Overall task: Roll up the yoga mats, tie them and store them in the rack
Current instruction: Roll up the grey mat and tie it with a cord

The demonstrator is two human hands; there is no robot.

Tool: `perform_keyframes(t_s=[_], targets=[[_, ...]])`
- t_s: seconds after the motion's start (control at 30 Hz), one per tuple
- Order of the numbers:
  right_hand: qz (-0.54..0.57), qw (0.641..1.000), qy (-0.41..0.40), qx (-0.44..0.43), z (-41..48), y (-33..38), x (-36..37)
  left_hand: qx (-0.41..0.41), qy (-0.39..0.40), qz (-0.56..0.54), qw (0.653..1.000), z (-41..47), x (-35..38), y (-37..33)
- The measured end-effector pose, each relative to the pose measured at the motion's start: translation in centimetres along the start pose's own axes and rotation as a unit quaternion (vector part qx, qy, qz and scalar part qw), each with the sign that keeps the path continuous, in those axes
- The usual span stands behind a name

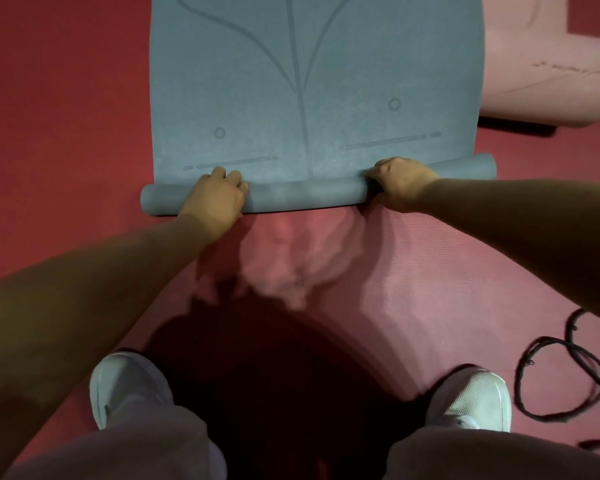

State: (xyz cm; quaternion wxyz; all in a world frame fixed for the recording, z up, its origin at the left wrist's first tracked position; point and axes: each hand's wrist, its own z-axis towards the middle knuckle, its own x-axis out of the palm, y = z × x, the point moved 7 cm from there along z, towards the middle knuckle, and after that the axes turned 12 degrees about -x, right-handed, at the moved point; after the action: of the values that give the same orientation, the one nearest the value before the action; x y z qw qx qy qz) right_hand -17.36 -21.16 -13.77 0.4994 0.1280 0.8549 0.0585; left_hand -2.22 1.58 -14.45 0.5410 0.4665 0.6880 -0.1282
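Observation:
A blue-grey yoga mat (pixel 309 81) with printed lines lies flat on the red floor, stretching away from me. Its near end is curled into a thin roll (pixel 302 195) running left to right. My left hand (pixel 217 199) sits on the left part of the roll with its fingers curled over the top. My right hand (pixel 400 181) grips the roll further right, fingers wrapped round it. Under the roll, a pink mat (pixel 413 271) lies spread toward my feet.
A second pink mat (pixel 534 64) lies folded at the far right. A black cord or strap (pixel 561 375) loops on the floor by my right shoe (pixel 471 400). My left shoe (pixel 125 386) stands on the red floor (pixel 56 116).

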Motion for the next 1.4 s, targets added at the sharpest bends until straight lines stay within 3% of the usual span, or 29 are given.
perform_keyframes(t_s=[0.47, 0.63, 0.9, 1.07, 1.13, 1.23, 1.33, 1.4], targets=[[0.044, 0.996, 0.054, -0.064, -2.0, 4.0, -0.4, 0.091, 0.064, -0.057, 0.992, -2.6, 0.8, 2.4], [0.08, 0.988, 0.115, -0.07, -1.9, 5.1, 1.7, 0.108, 0.114, -0.059, 0.986, -3.9, 2.3, 3.2], [0.13, 0.991, 0.043, 0.012, -0.3, 2.6, 1.2, 0.038, 0.12, -0.148, 0.981, -3.2, 2.0, 3.6], [-0.06, 0.997, -0.036, 0.025, -0.3, 2.6, 0.6, 0.006, 0.081, -0.183, 0.98, -3.4, 2.2, 2.6], [-0.058, 0.997, -0.042, 0.029, -0.3, 3.2, 0.3, -0.004, 0.043, -0.175, 0.984, -3.8, 2.1, 2.0], [-0.065, 0.996, -0.054, 0.027, -0.7, 4.2, -0.1, -0.003, -0.018, -0.065, 0.998, -4.6, 1.9, 0.9], [-0.114, 0.992, -0.053, 0.009, -1.2, 5.1, 0.1, 0.01, 0.009, 0.01, 1.0, -3.8, 2.1, 0.8], [-0.121, 0.991, -0.052, 0.013, -1.7, 5.5, 1.1, -0.001, 0.027, -0.042, 0.999, -2.5, 1.8, 1.3]])
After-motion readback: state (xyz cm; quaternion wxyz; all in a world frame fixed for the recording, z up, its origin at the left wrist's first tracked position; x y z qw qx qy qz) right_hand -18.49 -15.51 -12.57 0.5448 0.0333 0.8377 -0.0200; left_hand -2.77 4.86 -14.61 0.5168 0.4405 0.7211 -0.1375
